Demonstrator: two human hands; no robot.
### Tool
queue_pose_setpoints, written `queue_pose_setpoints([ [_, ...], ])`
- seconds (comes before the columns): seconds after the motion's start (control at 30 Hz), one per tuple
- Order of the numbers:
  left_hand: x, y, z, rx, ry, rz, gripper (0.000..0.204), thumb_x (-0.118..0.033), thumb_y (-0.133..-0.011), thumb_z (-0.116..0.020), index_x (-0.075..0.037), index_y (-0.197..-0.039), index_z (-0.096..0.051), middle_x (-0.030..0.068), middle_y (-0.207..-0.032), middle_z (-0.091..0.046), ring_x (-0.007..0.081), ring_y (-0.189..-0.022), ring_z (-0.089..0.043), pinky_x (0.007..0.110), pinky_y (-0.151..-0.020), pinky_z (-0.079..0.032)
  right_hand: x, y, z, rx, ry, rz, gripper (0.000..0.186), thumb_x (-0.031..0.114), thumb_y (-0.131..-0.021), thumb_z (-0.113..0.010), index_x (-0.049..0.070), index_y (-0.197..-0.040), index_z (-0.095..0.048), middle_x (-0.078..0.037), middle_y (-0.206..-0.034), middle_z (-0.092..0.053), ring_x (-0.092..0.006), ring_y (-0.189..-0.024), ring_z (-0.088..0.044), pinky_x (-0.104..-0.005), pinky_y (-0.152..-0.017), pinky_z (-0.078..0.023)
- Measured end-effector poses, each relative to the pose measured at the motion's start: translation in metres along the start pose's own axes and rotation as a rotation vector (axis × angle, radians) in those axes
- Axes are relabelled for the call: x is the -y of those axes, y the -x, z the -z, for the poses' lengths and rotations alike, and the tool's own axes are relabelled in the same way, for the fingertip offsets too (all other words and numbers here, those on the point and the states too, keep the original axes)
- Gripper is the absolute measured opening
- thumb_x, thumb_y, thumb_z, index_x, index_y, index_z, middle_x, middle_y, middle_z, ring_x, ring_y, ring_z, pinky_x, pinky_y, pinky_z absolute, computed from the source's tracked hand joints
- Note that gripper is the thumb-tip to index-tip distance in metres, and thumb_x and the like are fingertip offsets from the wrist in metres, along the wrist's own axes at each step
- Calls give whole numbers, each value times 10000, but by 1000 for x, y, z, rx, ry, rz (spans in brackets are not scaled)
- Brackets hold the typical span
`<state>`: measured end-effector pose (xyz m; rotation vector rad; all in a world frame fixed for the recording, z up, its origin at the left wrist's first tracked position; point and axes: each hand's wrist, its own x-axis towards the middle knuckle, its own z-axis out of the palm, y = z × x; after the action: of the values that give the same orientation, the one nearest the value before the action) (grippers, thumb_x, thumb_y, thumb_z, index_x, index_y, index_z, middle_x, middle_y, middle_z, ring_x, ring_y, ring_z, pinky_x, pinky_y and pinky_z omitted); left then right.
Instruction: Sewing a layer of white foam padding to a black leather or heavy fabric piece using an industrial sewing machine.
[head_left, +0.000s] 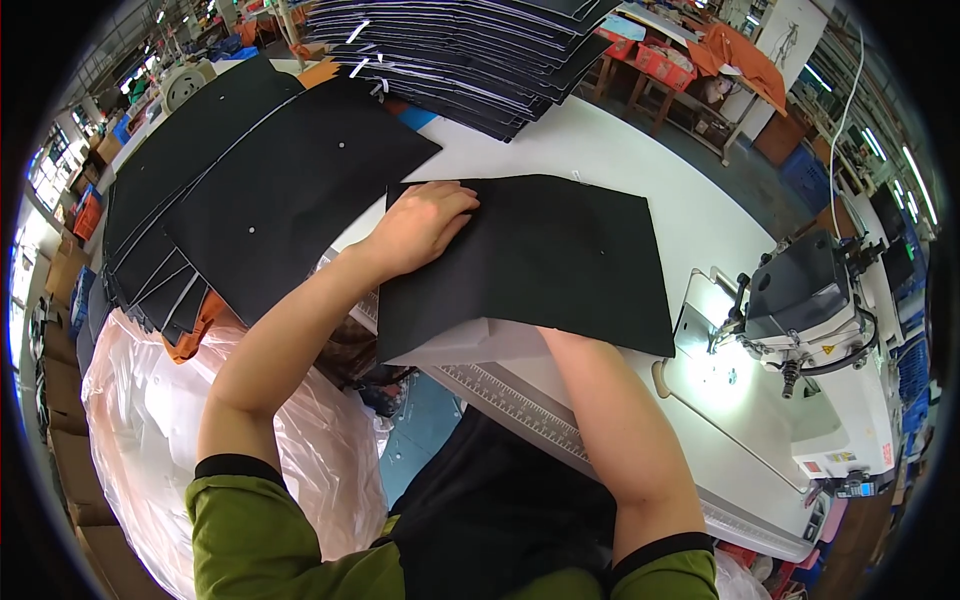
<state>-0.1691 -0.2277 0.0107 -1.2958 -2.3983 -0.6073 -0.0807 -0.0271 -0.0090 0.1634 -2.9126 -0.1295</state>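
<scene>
A black fabric panel (570, 240) lies across the white table in front of me, its near edge raised and bowed. My left hand (425, 225) rests on the panel's upper left part, fingers lying together over the cloth and pointing right. From the lower right, my right forearm (625, 420) reaches beneath the lifted near edge. The panel covers my right hand, so its fingers cannot be seen. Left of this panel, close to my left hand, is a heap of similar black panels (290, 170) with small pale dots.
A tall stack of black pieces (460, 60) with white edges stands at the back. To the right, a sewing machine (800, 290) lights its work area. A ruler strip (520, 400) runs along the table's front edge. A translucent plastic bag (150, 420) bulges at the left.
</scene>
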Motion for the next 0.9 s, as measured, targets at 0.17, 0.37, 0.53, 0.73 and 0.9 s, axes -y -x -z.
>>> queue_pose_setpoints([
  [0.17,1,1,-3,8,-20,94,199,-138,-957,-631,-9,-1104,-669,141,-1226,-699,340,-1170,-639,417,-1013,-501,10,5,17,1,35,-9,588,466,-1059,-402,169,-1566,-412,-112,-1584,-437,-299,-1472,-398,-533,-1238,-261],
  [0.37,-13,-11,-15,-22,-100,77,230,-196,-946,-658,-30,-1103,-643,132,-1288,-658,339,-1189,-612,420,-1034,-468,12,30,-48,-263,-416,55,503,311,-1028,-492,67,-1467,-530,-174,-1476,-546,-317,-1323,-553,-477,-1152,-411],
  [0.53,0,27,5,111,107,-35,503,-385,-849,-805,-19,-1155,-646,157,-1372,-599,341,-1263,-566,450,-1081,-421,62,120,96,403,-649,541,393,136,-959,-567,-33,-1314,-550,-240,-1142,-673,-386,-831,-710,-477,-703,-573],
  [0.73,-78,20,16,226,232,-183,607,-437,-780,-859,-38,-1188,-651,150,-1402,-599,352,-1351,-517,458,-1135,-388,-10,218,123,155,-832,585,520,253,-974,-637,62,-1434,-487,-142,-1302,-662,-327,-1110,-684,-394,-884,-567],
  [0.9,-150,-2,-31,246,324,-303,613,-392,-768,-876,-61,-1225,-636,140,-1435,-583,369,-1370,-497,476,-1150,-393,-96,233,117,-30,-498,65,436,248,-915,-664,78,-1304,-563,-116,-1209,-683,-320,-1055,-666,-384,-882,-537],
])
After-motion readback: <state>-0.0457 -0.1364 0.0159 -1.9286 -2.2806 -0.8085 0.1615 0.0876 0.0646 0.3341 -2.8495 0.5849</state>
